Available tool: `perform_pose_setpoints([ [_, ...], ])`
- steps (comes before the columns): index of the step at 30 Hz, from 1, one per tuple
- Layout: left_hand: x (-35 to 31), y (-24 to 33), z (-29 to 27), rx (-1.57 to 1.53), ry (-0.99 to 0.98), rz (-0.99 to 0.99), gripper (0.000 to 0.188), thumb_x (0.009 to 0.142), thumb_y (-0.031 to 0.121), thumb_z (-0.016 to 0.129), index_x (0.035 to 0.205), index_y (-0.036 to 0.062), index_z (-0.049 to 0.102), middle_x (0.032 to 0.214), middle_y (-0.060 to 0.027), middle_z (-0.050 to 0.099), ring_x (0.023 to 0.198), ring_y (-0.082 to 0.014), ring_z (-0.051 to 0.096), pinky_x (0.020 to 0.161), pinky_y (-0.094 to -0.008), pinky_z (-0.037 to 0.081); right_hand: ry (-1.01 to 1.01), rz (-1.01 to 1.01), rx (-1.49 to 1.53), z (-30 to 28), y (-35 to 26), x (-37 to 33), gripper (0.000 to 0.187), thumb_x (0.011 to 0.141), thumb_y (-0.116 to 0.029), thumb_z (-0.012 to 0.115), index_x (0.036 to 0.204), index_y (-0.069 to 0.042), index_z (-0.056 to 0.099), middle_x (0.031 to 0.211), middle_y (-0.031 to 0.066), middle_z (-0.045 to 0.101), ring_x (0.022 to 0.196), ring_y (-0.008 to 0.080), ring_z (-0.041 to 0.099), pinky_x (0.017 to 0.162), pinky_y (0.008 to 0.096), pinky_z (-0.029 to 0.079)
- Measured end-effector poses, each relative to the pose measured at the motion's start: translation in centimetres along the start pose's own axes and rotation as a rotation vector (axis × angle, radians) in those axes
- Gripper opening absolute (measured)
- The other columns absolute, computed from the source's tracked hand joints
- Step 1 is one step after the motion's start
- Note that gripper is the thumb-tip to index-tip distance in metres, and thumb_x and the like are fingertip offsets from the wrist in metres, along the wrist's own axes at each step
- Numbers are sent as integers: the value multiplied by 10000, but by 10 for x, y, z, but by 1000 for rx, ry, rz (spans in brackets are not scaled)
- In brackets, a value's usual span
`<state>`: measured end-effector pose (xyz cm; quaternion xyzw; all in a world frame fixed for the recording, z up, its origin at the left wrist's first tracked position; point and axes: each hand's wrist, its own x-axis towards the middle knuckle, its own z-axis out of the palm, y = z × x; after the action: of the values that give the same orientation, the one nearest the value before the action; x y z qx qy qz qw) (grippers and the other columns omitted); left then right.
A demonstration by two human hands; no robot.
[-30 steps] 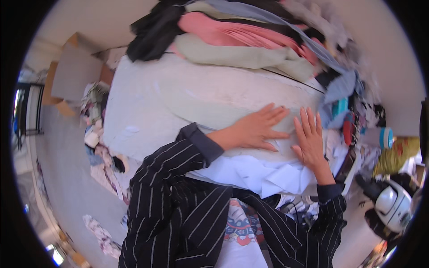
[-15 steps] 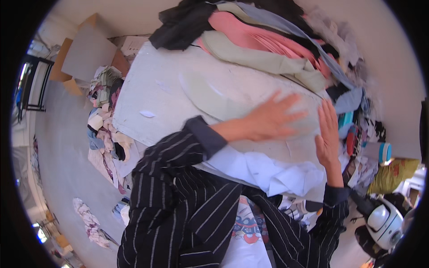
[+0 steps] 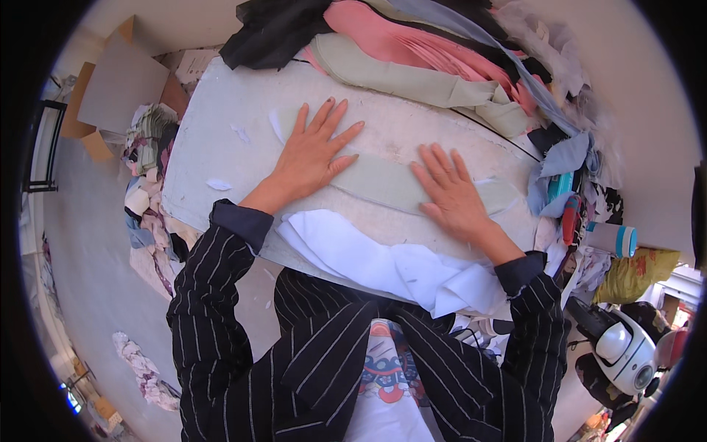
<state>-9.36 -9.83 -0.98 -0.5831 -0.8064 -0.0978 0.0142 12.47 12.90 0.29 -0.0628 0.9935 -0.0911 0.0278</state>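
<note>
A long, curved strip of pale green fabric [image 3: 378,179] lies flat across the white tabletop [image 3: 221,132], a thin white edge showing at both its ends. My left hand [image 3: 313,155] presses on its left part, palm down with fingers spread. Farther right, my right hand [image 3: 455,195] also rests flat on the strip, fingers stretched out. Neither hand grips anything. Each palm hides part of the strip. Nearer to me, crumpled white fabric [image 3: 398,258] lies along the table's front edge.
Layered pink fabric [image 3: 412,44], green pieces and black cloth [image 3: 276,37] fill the table's far side. Scraps [image 3: 151,214] pile up left of it, near a cardboard box [image 3: 118,88]. On the right are a blue-rimmed cup [image 3: 615,239] and a white machine [image 3: 626,350].
My left hand has swept left along the green strip and lies flat. My right hand has come left from the table's right edge onto the strip.
</note>
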Motion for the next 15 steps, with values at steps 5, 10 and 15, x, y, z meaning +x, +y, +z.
perform_pose_setpoints([
  [5,1,2,-4,14,-14,-11,568,954,444,489,1470,212,445,1592,-144,250,1476,-345,197,1184,-570,81,116,136,-9,-6,51,-57,674,951,-469,434,1509,-101,350,1608,152,213,1500,337,132,1213,488,47],
  [10,0,3,-7,-2,47,-150,628,916,471,556,1466,186,451,1591,-156,246,1477,-366,184,1176,-585,78,132,168,-49,-3,60,-67,670,959,-492,396,1500,-99,367,1600,160,231,1494,352,150,1209,494,62],
  [15,-12,-12,-2,-102,79,-164,704,908,494,564,1490,130,405,1603,-160,221,1490,-353,158,1188,-551,72,86,165,-68,-6,65,-66,672,953,-494,406,1493,-96,376,1597,162,237,1492,357,156,1209,496,70],
])
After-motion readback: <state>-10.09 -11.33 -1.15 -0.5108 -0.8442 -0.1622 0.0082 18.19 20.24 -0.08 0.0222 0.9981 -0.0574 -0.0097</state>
